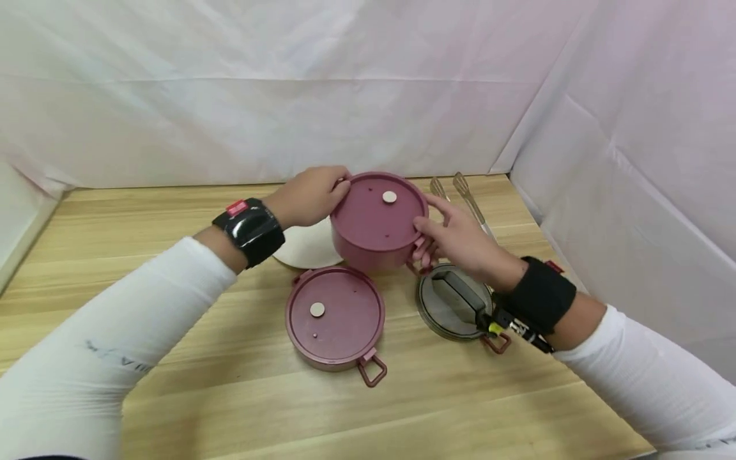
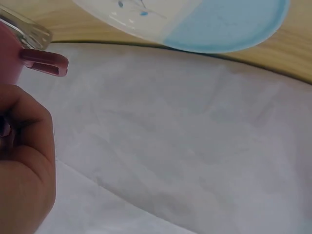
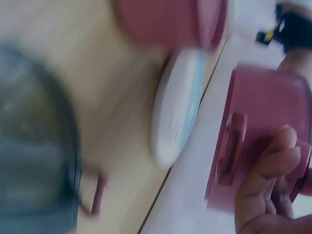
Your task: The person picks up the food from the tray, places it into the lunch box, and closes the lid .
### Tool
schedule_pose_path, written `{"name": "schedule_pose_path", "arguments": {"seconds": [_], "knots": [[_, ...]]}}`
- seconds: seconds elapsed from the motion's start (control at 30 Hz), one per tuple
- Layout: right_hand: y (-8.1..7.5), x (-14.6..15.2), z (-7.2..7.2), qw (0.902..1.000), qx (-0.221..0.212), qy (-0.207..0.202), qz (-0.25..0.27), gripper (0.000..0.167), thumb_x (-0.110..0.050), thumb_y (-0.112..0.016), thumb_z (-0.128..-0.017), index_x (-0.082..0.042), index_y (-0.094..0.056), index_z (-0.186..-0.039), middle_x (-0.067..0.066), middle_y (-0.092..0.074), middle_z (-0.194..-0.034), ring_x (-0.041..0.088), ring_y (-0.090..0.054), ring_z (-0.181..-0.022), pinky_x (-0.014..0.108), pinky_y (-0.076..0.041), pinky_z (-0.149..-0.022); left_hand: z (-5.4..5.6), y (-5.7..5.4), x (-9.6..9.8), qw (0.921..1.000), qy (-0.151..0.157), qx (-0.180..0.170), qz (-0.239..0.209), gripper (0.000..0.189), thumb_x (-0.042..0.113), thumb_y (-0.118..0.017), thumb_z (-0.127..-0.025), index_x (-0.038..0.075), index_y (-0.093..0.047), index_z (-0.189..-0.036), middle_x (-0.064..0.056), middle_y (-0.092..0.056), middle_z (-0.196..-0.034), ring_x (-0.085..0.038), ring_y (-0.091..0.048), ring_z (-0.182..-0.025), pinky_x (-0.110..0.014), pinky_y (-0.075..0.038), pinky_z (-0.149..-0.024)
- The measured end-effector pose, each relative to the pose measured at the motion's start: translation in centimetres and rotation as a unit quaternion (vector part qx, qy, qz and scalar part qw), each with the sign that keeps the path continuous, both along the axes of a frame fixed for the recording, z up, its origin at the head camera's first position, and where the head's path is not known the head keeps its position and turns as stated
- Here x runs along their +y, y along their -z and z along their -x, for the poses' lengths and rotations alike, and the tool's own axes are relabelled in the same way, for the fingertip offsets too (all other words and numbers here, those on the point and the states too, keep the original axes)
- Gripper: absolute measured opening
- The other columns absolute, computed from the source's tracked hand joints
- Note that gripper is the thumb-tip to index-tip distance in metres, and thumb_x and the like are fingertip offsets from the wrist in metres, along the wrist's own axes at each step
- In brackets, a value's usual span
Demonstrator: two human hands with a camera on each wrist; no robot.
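Both hands hold a dark pink pot [image 1: 382, 217] up above the table; its flat round top bears a small white disc. My left hand [image 1: 313, 195] grips its left edge with the thumb on top. The right hand [image 1: 454, 239] holds the opposite side, thumb at the edge and fingers beside a loop handle, also visible in the right wrist view on the pot [image 3: 273, 107]. Nearer to me, a second dark pink pot [image 1: 336, 313] stands on the table. Below the right hand is a grey, round pot-like piece [image 1: 454, 303] with a dark bar handle across it.
A white and light-blue plate [image 2: 224, 24] lies behind the second pot, partly covered by the left hand and raised pot. Two metal utensils with slotted heads [image 1: 462, 184] lie at the back right. White cloth [image 1: 259, 96] hangs behind the wooden table [image 1: 241, 396] and along its right side.
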State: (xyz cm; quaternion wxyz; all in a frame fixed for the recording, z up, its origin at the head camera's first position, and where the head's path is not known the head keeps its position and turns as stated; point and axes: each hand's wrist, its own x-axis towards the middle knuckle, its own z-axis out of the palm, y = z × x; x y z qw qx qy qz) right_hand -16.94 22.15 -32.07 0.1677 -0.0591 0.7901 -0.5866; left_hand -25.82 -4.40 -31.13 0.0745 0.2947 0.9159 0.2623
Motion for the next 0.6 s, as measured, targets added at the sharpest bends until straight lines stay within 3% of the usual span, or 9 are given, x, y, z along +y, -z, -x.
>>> {"name": "schedule_pose_path", "arguments": {"seconds": [0.23,0.43,0.6], "knots": [[0.8,-1.9,-3.8,0.9996,-0.01,0.005,0.025,0.062,-0.023,-0.052,-0.105,-0.023,-0.022,-0.16,0.006,-0.071,-0.071,0.015,-0.066,-0.059,0.032,-0.056,-0.057,-2.6,0.9,-1.7,0.9999,0.006,0.014,0.001,0.033,0.028,-0.039,-0.108,0.015,-0.064,-0.126,-0.002,-0.067,-0.099,-0.017,-0.061,-0.092,-0.038,-0.049,-0.086],[1.8,-2.6,-6.0,0.9991,-0.023,-0.013,0.034,0.066,-0.024,-0.053,-0.105,-0.017,-0.017,-0.16,0.005,-0.071,-0.072,0.014,-0.066,-0.06,0.032,-0.056,-0.057,-4.7,1.7,-2.8,0.9999,0.013,0.002,-0.003,0.033,0.028,-0.04,-0.107,0.015,-0.064,-0.126,0.0,-0.069,-0.102,-0.016,-0.062,-0.097,-0.04,-0.05,-0.091],[2.3,-3.1,-7.5,0.9984,-0.037,-0.019,0.039,0.07,-0.027,-0.055,-0.104,-0.019,-0.013,-0.16,0.007,-0.072,-0.073,0.015,-0.067,-0.061,0.033,-0.057,-0.059,-5.9,2.2,-3.3,0.9999,0.013,-0.008,-0.001,0.032,0.029,-0.04,-0.107,0.017,-0.065,-0.124,0.002,-0.069,-0.104,-0.014,-0.063,-0.099,-0.04,-0.051,-0.092]]}}
